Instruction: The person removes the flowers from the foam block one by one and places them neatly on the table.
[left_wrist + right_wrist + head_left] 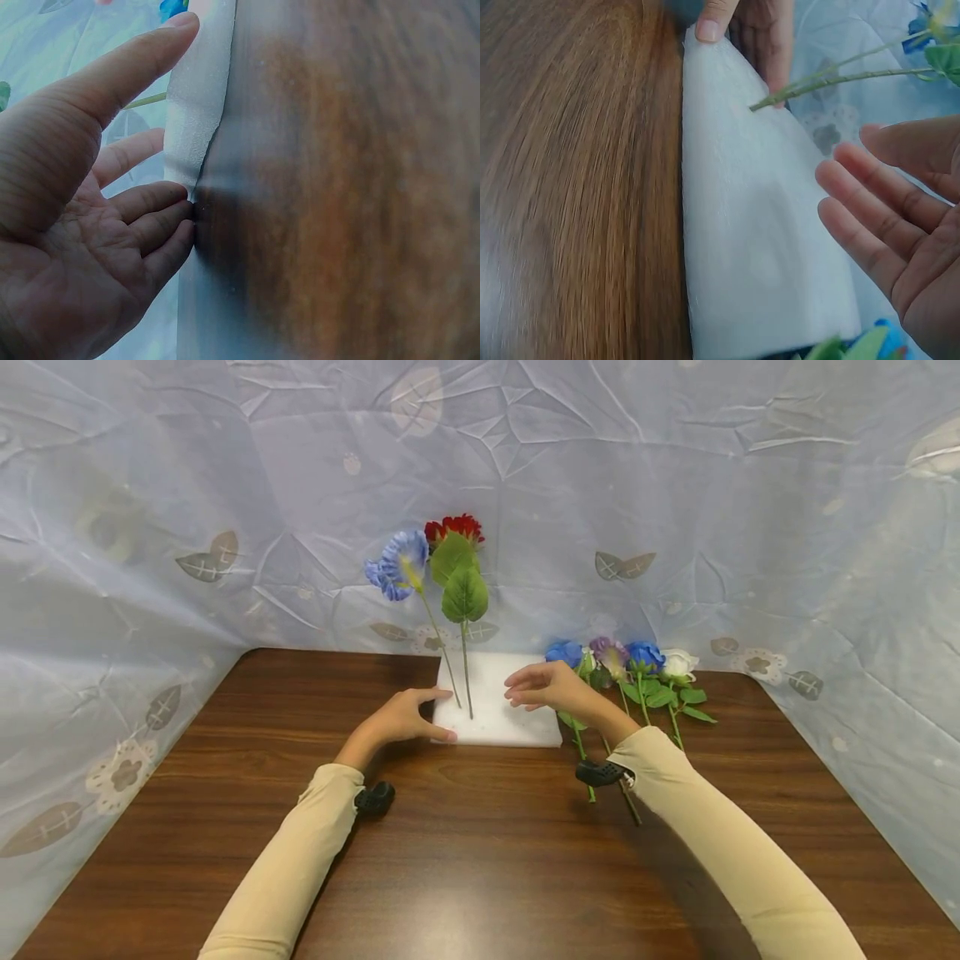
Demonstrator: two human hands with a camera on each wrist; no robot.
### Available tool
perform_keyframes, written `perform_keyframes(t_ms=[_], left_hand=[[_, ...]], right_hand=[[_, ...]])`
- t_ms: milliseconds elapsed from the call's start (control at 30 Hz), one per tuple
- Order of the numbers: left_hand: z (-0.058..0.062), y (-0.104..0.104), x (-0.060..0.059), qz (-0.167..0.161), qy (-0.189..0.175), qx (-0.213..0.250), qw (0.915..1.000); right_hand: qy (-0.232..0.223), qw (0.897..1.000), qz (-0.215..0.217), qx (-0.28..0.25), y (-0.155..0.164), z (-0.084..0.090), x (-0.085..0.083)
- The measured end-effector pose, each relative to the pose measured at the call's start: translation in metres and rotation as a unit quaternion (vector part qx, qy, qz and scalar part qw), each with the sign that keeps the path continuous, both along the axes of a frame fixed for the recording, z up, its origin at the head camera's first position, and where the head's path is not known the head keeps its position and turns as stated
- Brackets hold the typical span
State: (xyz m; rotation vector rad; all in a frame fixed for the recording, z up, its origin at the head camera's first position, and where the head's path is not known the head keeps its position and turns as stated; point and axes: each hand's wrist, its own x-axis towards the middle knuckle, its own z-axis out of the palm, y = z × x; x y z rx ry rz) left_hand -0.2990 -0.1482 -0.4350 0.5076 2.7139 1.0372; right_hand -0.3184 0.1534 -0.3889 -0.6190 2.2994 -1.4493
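Left hand open, fingers steadying white foam block mid-bench; right hand open, hovering above. 2 planted stems risk tipping if bumped.

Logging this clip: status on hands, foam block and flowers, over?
Left hand open, fingers against white foam block edge. Right hand open, hovering above block. Two stems upright in foam; loose flowers lie to the right. Nothing blocking.

Matt white foam on glossy wood

The foam block looks soft and finely grained; the table is smooth, polished brown wood grain. The flowers look like fabric on plastic stems. The backdrop is thin, creased, slightly sheeny sheeting.
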Motion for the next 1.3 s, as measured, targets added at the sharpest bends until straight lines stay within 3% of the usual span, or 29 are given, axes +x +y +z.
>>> perform_keyframes(t_ms=[600,1033,1300], left_hand=[[0.001,0.000,0.001,-0.004,0.007,-0.003,1.0000],[-0.001,0.000,0.000,-0.006,0.001,0.013,0.9999],[0.000,0.000,0.000,-0.008,0.002,0.005,1.0000]], right_hand=[[-0.042,0.997,0.017,-0.061,-0.047,-0.018,-0.013],[-0.025,0.998,0.020,-0.052,-0.065,-0.027,-0.013],[-0.022,0.998,0.001,-0.053,-0.067,-0.029,-0.012]])
